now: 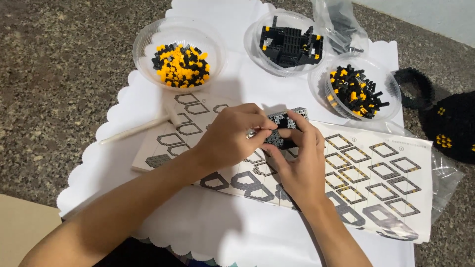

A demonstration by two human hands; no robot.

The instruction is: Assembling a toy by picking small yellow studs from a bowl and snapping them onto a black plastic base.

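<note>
From the head view, my left hand and my right hand meet over the instruction sheet, which lies on a white scalloped paper on the speckled floor. Between them I hold a small block assembly of black and grey bricks, near the far edge of the sheet. My right grip is closed around its underside and near side; my left fingertips are pinched at its top, on something too small to see.

I judge the assembly to be light and stiff, but fragile: the tiny bricks could pop off if I squeeze it. The long sides seem the best place to hold.

Along the far edge of the paper stand three clear bowls: yellow and black pieces, a black built part, more mixed pieces.
</note>
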